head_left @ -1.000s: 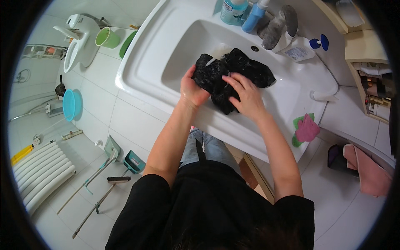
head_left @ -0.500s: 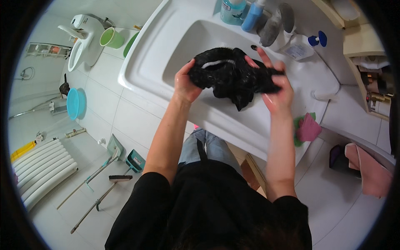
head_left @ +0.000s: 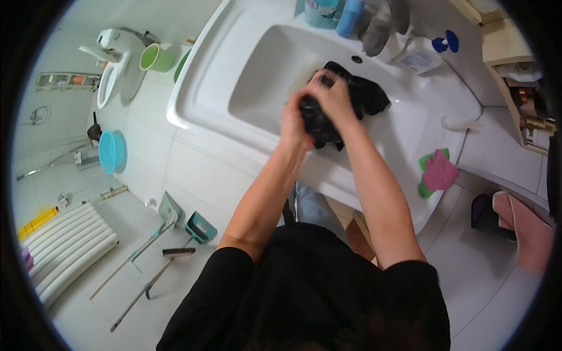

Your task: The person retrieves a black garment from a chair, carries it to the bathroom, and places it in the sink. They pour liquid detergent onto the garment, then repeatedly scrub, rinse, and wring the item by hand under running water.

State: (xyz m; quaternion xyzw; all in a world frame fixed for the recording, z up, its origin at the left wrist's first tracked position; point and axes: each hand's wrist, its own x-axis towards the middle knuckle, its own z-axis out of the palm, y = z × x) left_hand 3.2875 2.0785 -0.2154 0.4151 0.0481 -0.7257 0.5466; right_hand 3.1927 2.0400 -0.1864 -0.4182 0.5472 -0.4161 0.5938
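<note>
A wet, bunched black cloth (head_left: pixel 366 96) is between my hands over the white sink (head_left: pixel 252 88). My left hand (head_left: pixel 294 123) closes round its left side, and my right hand (head_left: pixel 331 96) grips it from above, close against the left. Some blur lies on the fingers. Part of the cloth spreads to the right of my right hand, over the basin's right side. What kind of garment or cloth it is, I cannot tell.
Behind the basin stand a blue bottle (head_left: pixel 350 17), a grey faucet (head_left: pixel 377 32) and a white pump bottle (head_left: pixel 418 55). Pink and green cloths (head_left: pixel 439 171) lie on the sink's right corner. Brooms and a dustpan (head_left: pixel 201 227) are on the floor at left.
My hands have come together from wide apart, bunching the black cloth between them. The right hand has moved left, and the left hand has shifted right and down.
</note>
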